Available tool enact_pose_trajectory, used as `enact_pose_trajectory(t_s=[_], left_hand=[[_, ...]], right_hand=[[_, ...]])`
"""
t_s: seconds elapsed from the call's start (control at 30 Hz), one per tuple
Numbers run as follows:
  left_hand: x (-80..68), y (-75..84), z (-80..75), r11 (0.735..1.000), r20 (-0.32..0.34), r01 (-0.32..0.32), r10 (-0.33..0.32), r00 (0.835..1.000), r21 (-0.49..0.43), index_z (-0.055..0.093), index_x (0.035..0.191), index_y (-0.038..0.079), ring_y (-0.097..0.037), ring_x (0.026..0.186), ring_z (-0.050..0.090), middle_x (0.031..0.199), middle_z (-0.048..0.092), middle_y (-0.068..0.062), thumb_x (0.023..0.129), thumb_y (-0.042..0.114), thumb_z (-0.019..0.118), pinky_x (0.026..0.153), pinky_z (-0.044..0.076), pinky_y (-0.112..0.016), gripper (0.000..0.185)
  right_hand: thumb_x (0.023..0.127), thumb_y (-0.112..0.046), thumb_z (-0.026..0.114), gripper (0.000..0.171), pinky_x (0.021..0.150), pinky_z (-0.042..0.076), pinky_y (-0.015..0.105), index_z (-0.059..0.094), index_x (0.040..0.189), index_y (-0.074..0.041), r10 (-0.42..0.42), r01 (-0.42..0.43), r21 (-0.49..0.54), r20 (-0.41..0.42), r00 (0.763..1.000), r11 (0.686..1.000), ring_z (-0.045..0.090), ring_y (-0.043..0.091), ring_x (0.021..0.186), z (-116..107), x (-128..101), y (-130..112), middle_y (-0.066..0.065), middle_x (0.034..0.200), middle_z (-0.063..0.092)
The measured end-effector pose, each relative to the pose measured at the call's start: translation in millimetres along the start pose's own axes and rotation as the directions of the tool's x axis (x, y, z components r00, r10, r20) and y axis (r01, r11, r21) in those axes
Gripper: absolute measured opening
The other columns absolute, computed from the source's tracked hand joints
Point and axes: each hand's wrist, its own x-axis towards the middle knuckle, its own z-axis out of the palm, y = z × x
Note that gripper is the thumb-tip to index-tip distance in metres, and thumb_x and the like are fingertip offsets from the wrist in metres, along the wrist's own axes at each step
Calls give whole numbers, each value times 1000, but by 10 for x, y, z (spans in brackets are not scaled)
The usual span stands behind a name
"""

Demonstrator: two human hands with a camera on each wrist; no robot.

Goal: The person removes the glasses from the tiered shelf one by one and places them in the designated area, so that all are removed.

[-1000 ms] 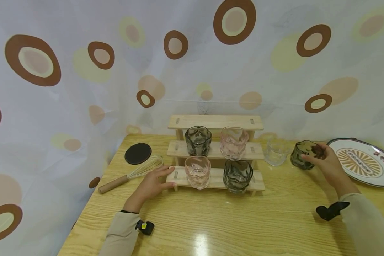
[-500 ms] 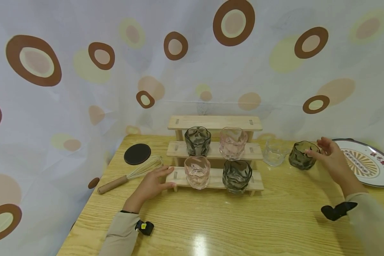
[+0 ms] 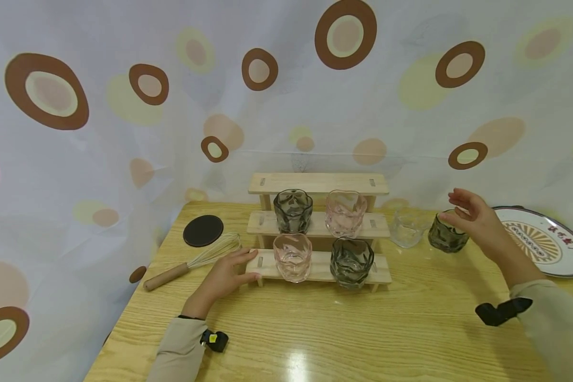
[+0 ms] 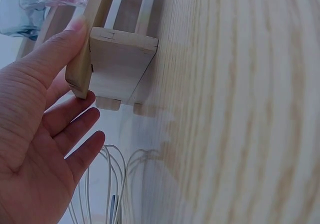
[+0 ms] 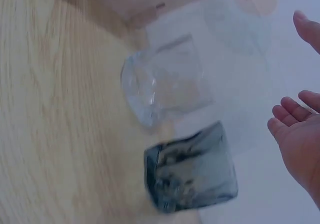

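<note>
My left hand (image 3: 223,275) grips the left end of the lowest step of a three-tier wooden display rack (image 3: 320,183). In the left wrist view its thumb lies on the board (image 4: 80,76), with a fingertip at the board's end. My right hand (image 3: 484,228) is raised with spread fingers above a smoky grey glass (image 3: 448,241) standing on the table; the right wrist view shows a gap between hand and glass. A clear glass (image 3: 405,233) stands just left of that one. On the lowest step are a pink glass (image 3: 293,260) and a grey glass (image 3: 352,265).
The middle step holds another grey glass (image 3: 293,212) and another pink glass (image 3: 346,215). Left of the rack lie a whisk (image 3: 172,276) and a round black coaster (image 3: 203,230). A patterned oval plate (image 3: 568,244) lies at the right. A patterned curtain (image 3: 286,95) hangs behind.
My right hand has let go of the smoky grey glass and lifted above it. The left hand has stayed on the rack.
</note>
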Motion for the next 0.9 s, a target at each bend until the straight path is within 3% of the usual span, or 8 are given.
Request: enact_pose_trajectory(t_s=[0.1,0.23,0.43,0.53,0.67,0.9], left_hand=[[3,-16,5,1000,-3,-11,11,1000,4,52,137,7,-39,135,32,144,41,-21,82,28,73,107,30,-55,62],[2,-18,5,1000,-4,-11,11,1000,7,51,137,7,-39,135,32,144,41,-21,83,28,73,107,30,-55,62],[0,1,-2,1000,1,-5,5,1000,8,51,137,8,-39,135,31,144,40,-22,83,30,73,107,29,-55,63],[2,3,-6,1000,5,-6,6,1000,2,51,138,8,-39,136,31,144,39,-22,83,31,73,107,29,-55,63],[7,-13,-4,1000,7,-7,7,1000,3,51,137,8,-39,136,31,144,40,-22,82,32,73,107,30,-55,64],[5,-13,3,1000,7,-6,6,1000,5,51,137,8,-38,136,31,144,40,-21,82,32,73,107,30,-55,64]], right_hand=[[97,-10,55,68,93,36,6,15,152,-7,-75,75,31,7,997,997,35,8,127,115,50,-130,1,140,33],[94,-2,57,65,92,38,8,22,149,-5,-149,146,87,34,988,986,40,2,120,276,98,-314,-11,133,38],[92,5,57,64,95,39,12,26,147,-5,-262,240,176,118,958,955,43,2,118,501,133,-602,-7,132,40],[91,6,58,65,95,39,12,25,147,-1,-311,277,212,151,938,937,42,5,119,624,168,-702,4,134,40],[91,2,60,67,99,38,17,21,147,4,-314,268,235,185,931,934,40,17,123,799,232,-799,21,138,33],[90,-5,64,72,106,32,48,21,147,4,-248,201,228,200,948,953,37,25,125,1078,363,-851,21,142,34]])
